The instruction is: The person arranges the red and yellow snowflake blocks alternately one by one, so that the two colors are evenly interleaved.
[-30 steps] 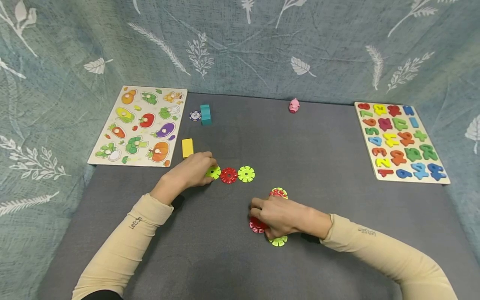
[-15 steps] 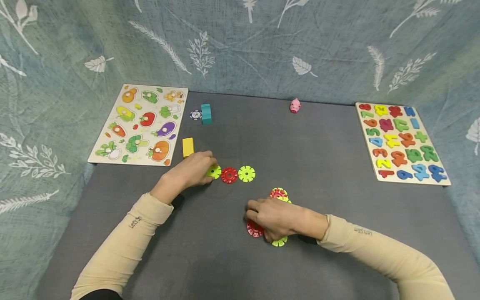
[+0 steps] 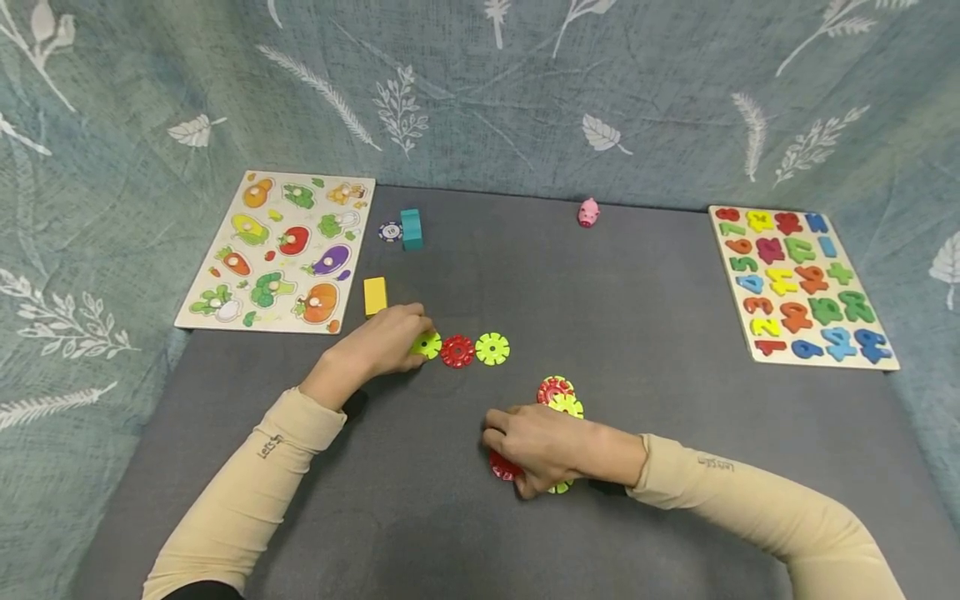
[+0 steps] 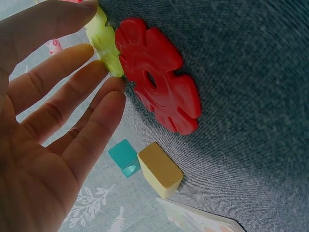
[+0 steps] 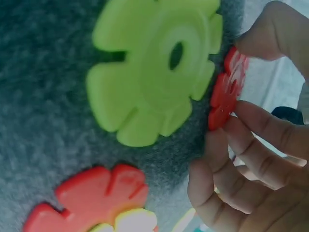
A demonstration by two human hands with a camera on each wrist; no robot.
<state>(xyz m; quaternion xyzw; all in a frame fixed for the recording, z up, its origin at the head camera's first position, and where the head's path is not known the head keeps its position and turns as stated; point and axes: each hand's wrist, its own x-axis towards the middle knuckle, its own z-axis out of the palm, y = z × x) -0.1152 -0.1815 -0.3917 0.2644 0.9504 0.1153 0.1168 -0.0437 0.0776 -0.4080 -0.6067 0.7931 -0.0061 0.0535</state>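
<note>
My left hand (image 3: 384, 337) pinches a yellow-green interlocking disc (image 4: 105, 42) between thumb and fingers, flat against the table. That disc sits in a row with a red disc (image 3: 457, 352) and another yellow-green disc (image 3: 492, 348). Under the left palm, hidden from the head view, lies one more red disc (image 4: 159, 77). At the front middle, my right hand (image 3: 542, 446) holds the rim of a red interlocking disc (image 5: 229, 89), thumb on one side and fingers on the other. Partly beneath this hand is a yellow-green disc (image 5: 149, 72).
Behind the right hand, a yellow-green disc (image 3: 566, 406) overlaps a red one (image 3: 553, 390). A yellow block (image 3: 375, 297), a teal block (image 3: 412, 229) and a poker chip (image 3: 390, 232) lie near the vegetable puzzle board (image 3: 288, 250). A pink pig (image 3: 588, 212) and number board (image 3: 802, 287) stand farther back.
The right hand has slid left and toward the body with the red disc, uncovering more of the discs behind it. My left hand has stayed in place.
</note>
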